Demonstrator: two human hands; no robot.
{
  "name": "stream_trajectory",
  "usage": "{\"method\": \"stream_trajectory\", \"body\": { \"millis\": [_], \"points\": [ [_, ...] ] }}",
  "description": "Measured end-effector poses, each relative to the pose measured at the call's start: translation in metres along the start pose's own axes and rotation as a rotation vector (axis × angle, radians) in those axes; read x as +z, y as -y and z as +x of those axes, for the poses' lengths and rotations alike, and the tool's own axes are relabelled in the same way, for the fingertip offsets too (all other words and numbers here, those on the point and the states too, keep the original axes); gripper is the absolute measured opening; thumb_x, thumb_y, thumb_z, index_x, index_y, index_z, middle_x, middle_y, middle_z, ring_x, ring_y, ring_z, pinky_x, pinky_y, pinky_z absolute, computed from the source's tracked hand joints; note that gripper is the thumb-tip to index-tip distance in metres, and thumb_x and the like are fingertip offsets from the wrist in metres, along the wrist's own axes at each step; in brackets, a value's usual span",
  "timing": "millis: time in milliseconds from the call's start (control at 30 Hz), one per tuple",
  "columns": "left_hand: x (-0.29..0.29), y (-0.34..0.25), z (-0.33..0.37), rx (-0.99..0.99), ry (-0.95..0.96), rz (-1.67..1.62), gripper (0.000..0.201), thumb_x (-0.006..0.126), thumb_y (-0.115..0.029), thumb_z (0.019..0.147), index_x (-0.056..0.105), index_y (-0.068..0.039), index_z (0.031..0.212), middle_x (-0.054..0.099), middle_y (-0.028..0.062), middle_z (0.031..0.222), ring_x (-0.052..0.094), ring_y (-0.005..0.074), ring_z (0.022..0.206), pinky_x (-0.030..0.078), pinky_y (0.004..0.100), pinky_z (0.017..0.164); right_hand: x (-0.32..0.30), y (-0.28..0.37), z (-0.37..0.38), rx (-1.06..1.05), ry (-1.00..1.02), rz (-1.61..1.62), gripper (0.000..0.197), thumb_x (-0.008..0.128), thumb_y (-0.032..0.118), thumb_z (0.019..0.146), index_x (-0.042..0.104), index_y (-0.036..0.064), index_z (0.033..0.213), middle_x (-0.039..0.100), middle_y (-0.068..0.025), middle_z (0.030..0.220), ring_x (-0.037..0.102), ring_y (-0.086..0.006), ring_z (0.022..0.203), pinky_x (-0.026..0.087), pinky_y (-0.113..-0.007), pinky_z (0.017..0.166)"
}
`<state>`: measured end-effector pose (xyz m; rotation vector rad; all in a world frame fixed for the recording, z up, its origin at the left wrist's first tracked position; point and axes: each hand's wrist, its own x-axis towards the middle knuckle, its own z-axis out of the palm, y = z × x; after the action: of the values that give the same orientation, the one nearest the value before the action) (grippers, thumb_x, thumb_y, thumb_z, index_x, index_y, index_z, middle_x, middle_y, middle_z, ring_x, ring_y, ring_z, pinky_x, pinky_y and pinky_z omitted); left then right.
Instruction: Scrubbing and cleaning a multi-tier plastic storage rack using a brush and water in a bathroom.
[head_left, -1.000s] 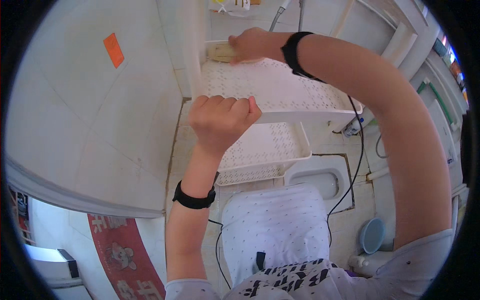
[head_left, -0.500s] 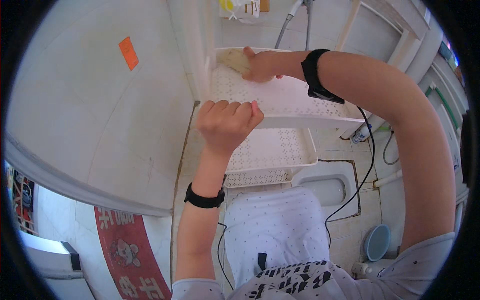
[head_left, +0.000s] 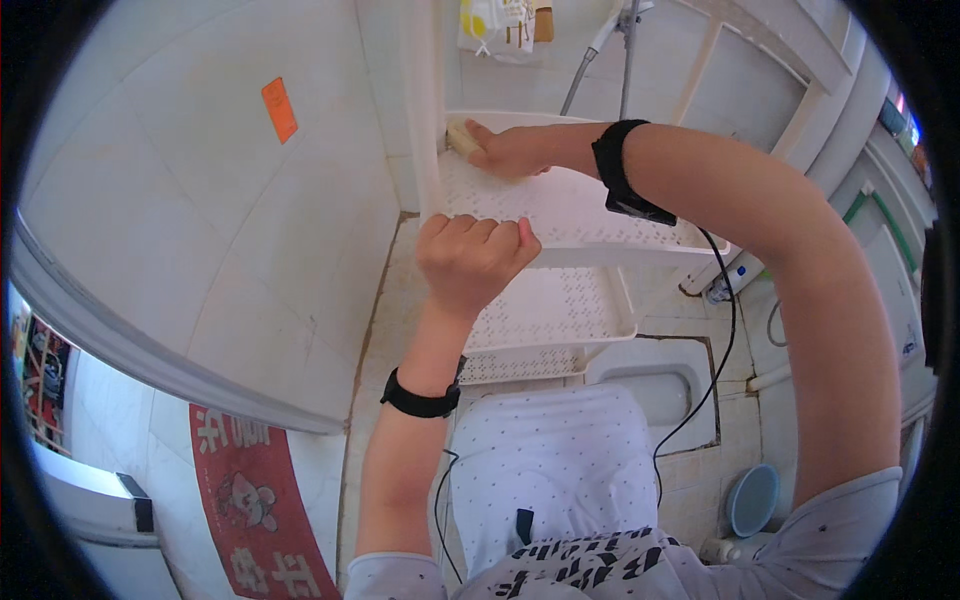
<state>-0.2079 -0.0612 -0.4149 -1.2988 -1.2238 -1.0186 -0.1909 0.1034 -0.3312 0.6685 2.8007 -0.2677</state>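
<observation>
A white plastic shelf rack (head_left: 600, 255) with perforated trays stands before me. My left hand (head_left: 473, 262) is closed over the near rim of its top tray at the left corner; the fingertips are hidden. Deep in that tray, at the far left corner, my right hand (head_left: 512, 153) grips a pale yellow cloth (head_left: 462, 138) and presses it against the tray's side. The fingers partly cover the cloth, so its full shape does not show. Below sits a lower perforated tray (head_left: 555, 305) of the same rack.
A squat toilet (head_left: 655, 385) lies in the tiled floor behind the rack. A blue basin (head_left: 753, 500) stands at the lower right. A shower hose (head_left: 580, 80) and a plastic bag (head_left: 497, 25) hang at the back. The door (head_left: 240, 220) rises on the left, beside a red mat (head_left: 255, 500).
My right hand has moved the cloth slightly further into the tray's left corner. The view has shifted a little, and my left hand stays on the rim.
</observation>
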Motion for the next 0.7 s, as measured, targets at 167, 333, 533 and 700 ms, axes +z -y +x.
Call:
{"method": "stream_trajectory", "body": {
  "millis": [167,333,533,700],
  "points": [
    [-0.002,0.001,-0.005,-0.006,0.010,-0.009,0.036,0.070,-0.014,0.066,0.039,-0.017,0.046,0.038,-0.0025,0.041,0.038,0.0154,0.038,0.026,0.0302,0.043,0.015,-0.006,0.015,-0.086,-0.124,0.055,0.077,0.035,0.049,0.094,0.004,0.0092,0.152,0.058,-0.0191,0.074,0.055,-0.0290,0.056,0.046,-0.042,0.050],
    [0.001,0.000,0.001,0.002,0.015,-0.008,0.038,0.069,-0.015,0.067,0.038,-0.017,0.045,0.038,-0.0026,0.041,0.038,0.0154,0.038,0.026,0.0297,0.043,-0.010,-0.020,-0.013,-0.023,0.095,0.128,0.079,0.041,0.052,0.092,0.011,0.0051,0.149,0.059,-0.0176,0.077,0.056,-0.0286,0.055,0.046,-0.041,0.046],
    [0.008,-0.001,0.003,0.007,-0.041,-0.020,0.037,0.068,-0.016,0.068,0.038,-0.017,0.047,0.036,-0.0028,0.041,0.038,0.0153,0.039,0.027,0.0298,0.043,0.003,-0.015,0.000,-0.082,-0.064,0.153,0.083,0.041,0.053,0.092,0.004,0.0088,0.151,0.056,-0.0152,0.069,0.053,-0.0273,0.051,0.044,-0.040,0.046],
    [0.000,0.010,-0.007,0.005,0.015,0.006,0.036,0.068,-0.015,0.068,0.037,-0.016,0.049,0.035,-0.0028,0.042,0.037,0.0156,0.039,0.026,0.0301,0.044,0.000,-0.012,-0.038,-0.074,0.185,-0.057,0.082,0.039,0.050,0.094,-0.002,0.0102,0.152,0.054,-0.0158,0.065,0.053,-0.0291,0.052,0.045,-0.042,0.048]
  ]
}}
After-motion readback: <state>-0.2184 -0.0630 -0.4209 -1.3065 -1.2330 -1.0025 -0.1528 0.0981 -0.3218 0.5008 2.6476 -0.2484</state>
